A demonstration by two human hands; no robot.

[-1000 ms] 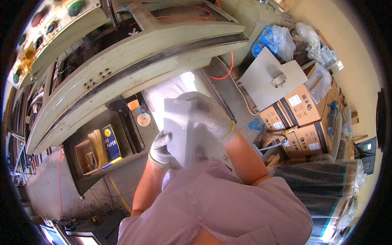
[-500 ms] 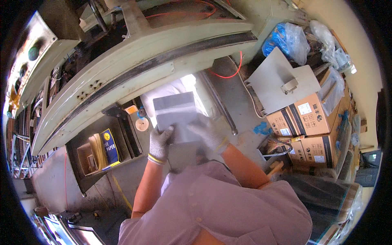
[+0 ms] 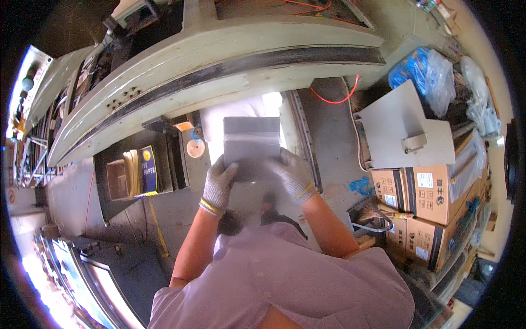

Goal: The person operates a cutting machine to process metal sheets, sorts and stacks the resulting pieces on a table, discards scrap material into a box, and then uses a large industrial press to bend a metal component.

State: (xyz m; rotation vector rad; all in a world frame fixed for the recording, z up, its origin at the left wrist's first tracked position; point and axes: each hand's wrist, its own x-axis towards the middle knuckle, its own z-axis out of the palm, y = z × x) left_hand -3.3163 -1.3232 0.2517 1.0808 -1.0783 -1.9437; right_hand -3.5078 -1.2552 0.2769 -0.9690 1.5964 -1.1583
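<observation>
A grey rectangular metal sheet piece (image 3: 252, 143) is held out in front of my body, a lighter band running across it like a bend. At its lower left corner my left hand (image 3: 219, 185), in a light knitted glove with a yellow cuff stripe, grips the edge with the thumb on the near face. My right hand (image 3: 293, 174), gloved alike, is closed on the lower right edge, slightly blurred; most of its fingers are hidden behind the sheet.
A long pale machine beam (image 3: 230, 55) with a dark slot crosses ahead. On the left, a dark shelf holds a box of papers (image 3: 131, 172). To the right are a large bent metal sheet (image 3: 400, 129), stacked cardboard boxes (image 3: 427, 192), and blue and clear plastic bags (image 3: 424, 77).
The view has turned, so the surroundings sit differently. My right hand, blurred over the sheet's right side before, now holds its lower right edge. The left hand keeps its grip.
</observation>
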